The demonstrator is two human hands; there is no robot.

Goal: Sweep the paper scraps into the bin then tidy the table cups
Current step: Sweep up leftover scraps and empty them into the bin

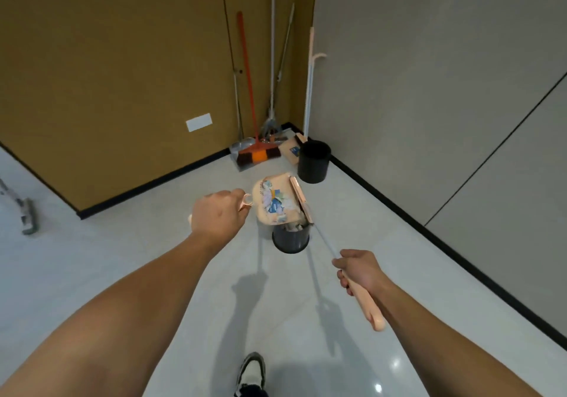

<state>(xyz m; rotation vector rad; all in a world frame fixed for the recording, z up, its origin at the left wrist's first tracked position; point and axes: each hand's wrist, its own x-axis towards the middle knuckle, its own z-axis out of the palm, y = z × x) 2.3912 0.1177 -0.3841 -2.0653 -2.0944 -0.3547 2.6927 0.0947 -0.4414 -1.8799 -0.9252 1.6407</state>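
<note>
Scraps (pixel 275 202) sit heaped in the peach dustpan (pixel 270 209), white and blue bits piled against its back wall, and the pan is tilted right above the near bin (pixel 290 238). More crumpled paper shows inside that bin's rim. Left hand (pixel 219 217) has its fingers curled tight round the dustpan's handle, a peach ring poking out past the knuckles. Right hand (pixel 359 269) is wrapped round the peach grip of the broom (pixel 365 300), thumb along the top, the thin pale shaft running up and away to the broom head (pixel 300 197), which lies against the pan's right edge over the bin. Both forearms reach out bare from the lower corners. Below, a black-and-white shoe (pixel 252 373) on the glossy pale floor (pixel 153 261). Further back, a second black bin (pixel 314 161) stands near the corner, well apart from the first. Behind it lean an orange-handled broom (pixel 249 96), a grey mop (pixel 271 59) and a white pole (pixel 308 89) against the walls. Far left, a mop head (pixel 29 218) on the floor.
</note>
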